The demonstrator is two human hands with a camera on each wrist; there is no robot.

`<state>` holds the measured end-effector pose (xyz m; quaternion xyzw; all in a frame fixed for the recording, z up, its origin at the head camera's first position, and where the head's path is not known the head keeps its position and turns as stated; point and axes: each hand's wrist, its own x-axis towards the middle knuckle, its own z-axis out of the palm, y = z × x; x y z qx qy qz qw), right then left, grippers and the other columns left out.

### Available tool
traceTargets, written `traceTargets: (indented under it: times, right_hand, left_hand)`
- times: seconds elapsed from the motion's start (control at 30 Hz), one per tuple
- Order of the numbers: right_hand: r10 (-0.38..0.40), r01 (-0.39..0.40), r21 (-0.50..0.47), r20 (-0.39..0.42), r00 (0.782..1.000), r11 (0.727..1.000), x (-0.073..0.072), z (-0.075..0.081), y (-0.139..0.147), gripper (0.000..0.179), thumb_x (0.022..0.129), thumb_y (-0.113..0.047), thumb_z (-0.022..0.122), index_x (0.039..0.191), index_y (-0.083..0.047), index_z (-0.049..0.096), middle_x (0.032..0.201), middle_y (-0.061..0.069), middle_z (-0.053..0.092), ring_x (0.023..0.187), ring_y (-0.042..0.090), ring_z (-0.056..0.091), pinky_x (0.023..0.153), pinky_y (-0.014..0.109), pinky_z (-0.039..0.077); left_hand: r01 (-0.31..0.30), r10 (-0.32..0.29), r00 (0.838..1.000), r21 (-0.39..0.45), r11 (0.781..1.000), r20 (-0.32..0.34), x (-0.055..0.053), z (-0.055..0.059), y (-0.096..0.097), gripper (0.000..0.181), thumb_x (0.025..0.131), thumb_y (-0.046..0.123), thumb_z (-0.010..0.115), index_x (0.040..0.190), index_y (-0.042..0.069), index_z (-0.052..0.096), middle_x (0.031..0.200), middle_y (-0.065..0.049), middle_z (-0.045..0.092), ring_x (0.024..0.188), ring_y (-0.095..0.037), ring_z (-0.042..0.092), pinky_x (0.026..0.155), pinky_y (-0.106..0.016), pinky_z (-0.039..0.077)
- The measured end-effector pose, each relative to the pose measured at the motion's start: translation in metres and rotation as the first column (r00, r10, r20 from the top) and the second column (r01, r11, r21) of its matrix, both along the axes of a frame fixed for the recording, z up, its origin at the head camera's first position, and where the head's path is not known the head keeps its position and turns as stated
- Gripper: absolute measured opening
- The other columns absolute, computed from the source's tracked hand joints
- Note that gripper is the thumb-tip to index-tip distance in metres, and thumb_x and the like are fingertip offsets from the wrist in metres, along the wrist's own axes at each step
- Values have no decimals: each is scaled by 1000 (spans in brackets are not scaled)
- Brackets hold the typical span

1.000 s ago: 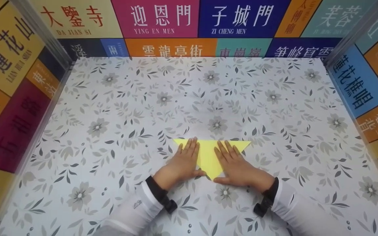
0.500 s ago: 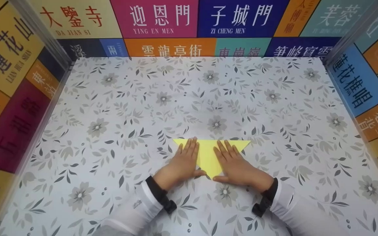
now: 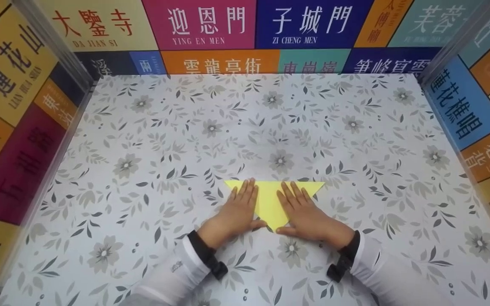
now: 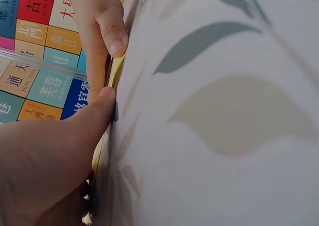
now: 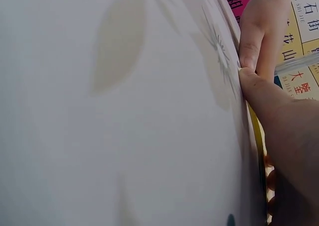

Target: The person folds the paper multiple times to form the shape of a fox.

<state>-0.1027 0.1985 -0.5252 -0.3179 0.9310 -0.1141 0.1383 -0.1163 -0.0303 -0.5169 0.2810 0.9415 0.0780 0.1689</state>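
A piece of yellow paper (image 3: 269, 204), folded to a triangle, lies on the table with its long edge away from me and its point toward me. My left hand (image 3: 237, 210) rests on its left part, fingers straight and pointing away. On the right part lies my right hand (image 3: 306, 214), its fingers straight too. Both thumbs reach inward near the paper's lower point. In the left wrist view, a thin yellow edge of the paper (image 4: 118, 74) shows beside the thumbs. The right wrist view shows the paper (image 5: 257, 131) edge-on beneath my right hand.
A white cloth with grey flowers and leaves covers the table (image 3: 143, 140). Coloured panels (image 3: 211, 23) with Chinese lettering stand along the back, and more line the left and right sides. Black straps (image 3: 206, 255) circle both wrists over white sleeves.
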Motion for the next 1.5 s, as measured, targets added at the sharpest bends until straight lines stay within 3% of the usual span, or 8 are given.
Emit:
traceTargets:
  times: [0.23,0.5,0.8,0.93,1.07,1.3,1.5]
  right_hand:
    - [-10,10,3,-9,1000,1000,-1,1,-1,98,89,-56,56,151,7,14,159,28,2,147,47,0,119,60,8]
    - [9,-9,-5,43,999,1000,-2,2,2,100,89,-58,56,152,7,13,160,27,0,147,46,-2,119,60,8]
    - [63,-55,-85,91,994,995,-13,12,14,94,89,-56,58,152,3,20,160,24,10,147,45,7,119,56,14]
    - [37,-25,-122,98,994,992,-16,14,19,91,89,-54,58,152,0,22,161,20,13,148,40,12,120,52,16]
    - [-13,29,-147,106,994,989,-17,17,21,91,88,-51,62,153,0,21,162,17,12,149,36,13,120,49,17]
    - [-64,77,-144,96,993,987,-22,17,20,88,92,-49,57,153,2,19,162,16,14,149,35,11,121,49,15]
    - [-105,121,-148,112,988,982,-25,19,18,82,96,-52,48,153,-1,18,162,13,13,150,33,9,121,49,15]
  left_hand:
    - [1,-1,1000,-15,1000,15,-1,7,0,108,83,64,58,152,-5,11,161,-23,2,150,-35,4,122,-48,11]
    - [-6,6,1000,0,1000,23,0,4,1,101,87,62,53,152,-5,14,161,-22,4,150,-35,6,122,-47,12]
    - [-18,14,998,55,998,56,-1,5,-2,95,92,58,50,152,-6,14,161,-23,4,150,-35,5,122,-49,10]
    - [-19,16,998,49,999,59,-2,6,-3,92,94,58,46,153,-4,12,161,-21,2,150,-34,4,122,-47,10]
    - [-17,16,1000,35,999,17,-3,6,-2,88,95,58,42,153,-3,15,162,-19,6,150,-32,8,122,-45,13]
    - [-18,27,988,56,998,-149,-2,6,-1,76,96,54,45,146,-3,36,155,-20,31,144,-32,30,116,-45,30]
    - [-50,58,985,49,998,-163,-5,5,0,70,98,53,42,144,1,41,154,-15,35,142,-29,35,114,-42,34]
